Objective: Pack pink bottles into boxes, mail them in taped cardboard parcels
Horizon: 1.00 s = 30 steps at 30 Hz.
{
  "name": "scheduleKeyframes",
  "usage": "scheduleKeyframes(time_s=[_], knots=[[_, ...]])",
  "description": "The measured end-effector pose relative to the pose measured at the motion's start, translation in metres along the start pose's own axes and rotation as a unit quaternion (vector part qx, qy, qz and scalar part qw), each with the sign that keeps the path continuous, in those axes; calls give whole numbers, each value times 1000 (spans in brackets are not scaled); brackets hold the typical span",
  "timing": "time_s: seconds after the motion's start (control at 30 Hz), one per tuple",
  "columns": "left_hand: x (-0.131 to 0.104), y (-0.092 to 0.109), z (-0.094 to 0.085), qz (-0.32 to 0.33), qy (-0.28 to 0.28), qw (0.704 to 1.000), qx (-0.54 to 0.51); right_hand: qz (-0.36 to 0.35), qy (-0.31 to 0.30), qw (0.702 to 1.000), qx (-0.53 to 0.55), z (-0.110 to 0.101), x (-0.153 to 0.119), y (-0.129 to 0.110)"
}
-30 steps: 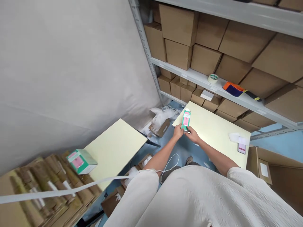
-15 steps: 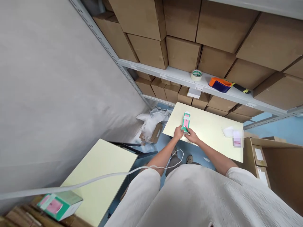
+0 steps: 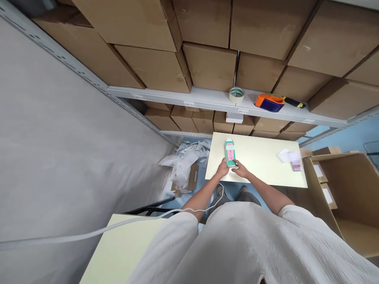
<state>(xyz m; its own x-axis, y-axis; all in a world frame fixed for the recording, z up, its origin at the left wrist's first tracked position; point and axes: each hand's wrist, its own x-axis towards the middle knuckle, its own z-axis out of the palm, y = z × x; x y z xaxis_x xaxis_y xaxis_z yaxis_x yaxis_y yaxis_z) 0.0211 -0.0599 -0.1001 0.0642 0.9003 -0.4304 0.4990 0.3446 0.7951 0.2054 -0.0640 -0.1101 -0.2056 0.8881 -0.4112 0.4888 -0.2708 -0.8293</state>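
A slim green box with a pink panel (image 3: 230, 152) lies over the near left part of the pale yellow table (image 3: 260, 161), its white end flap pointing away from me. My left hand (image 3: 222, 169) grips the lower left edge of the box. At its lower right corner is my right hand (image 3: 240, 169), with a finger on the box and the thumb side a little apart from it.
Shelves of brown cartons (image 3: 211, 67) rise behind the table, holding a tape roll (image 3: 236, 95) and an orange-blue tape dispenser (image 3: 269, 103). White papers (image 3: 283, 155) lie right. A big open carton (image 3: 349, 197) stands right; plastic wrap (image 3: 182, 167) left. A white cable (image 3: 118, 224) crosses low.
The view has turned, so the left table has slid lower and the green box on it has left view. The held box stands straighter, with more of its lower end showing.
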Motion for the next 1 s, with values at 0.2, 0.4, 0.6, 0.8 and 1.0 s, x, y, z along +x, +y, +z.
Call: scheduleKeyframes(time_s=[0.2, 0.4, 0.6, 0.8, 1.0], knots=[[-5, 17, -3, 21, -9, 1000, 17, -37, 29, 998, 31, -3, -2, -10], [-9, 50, -21, 6, 51, 990, 132, -75, 85, 992, -59, -17, -3, -38], [-15, 79, -42, 23, 71, 984, 162, -112, 148, 975, -121, -30, 4, -73], [-3, 83, -65, 82, 81, 985, 128, -124, 149, 973, -125, -41, 12, -103], [27, 84, -87, 57, 79, 992, 79, -122, 135, 976, -123, -44, 25, -126]])
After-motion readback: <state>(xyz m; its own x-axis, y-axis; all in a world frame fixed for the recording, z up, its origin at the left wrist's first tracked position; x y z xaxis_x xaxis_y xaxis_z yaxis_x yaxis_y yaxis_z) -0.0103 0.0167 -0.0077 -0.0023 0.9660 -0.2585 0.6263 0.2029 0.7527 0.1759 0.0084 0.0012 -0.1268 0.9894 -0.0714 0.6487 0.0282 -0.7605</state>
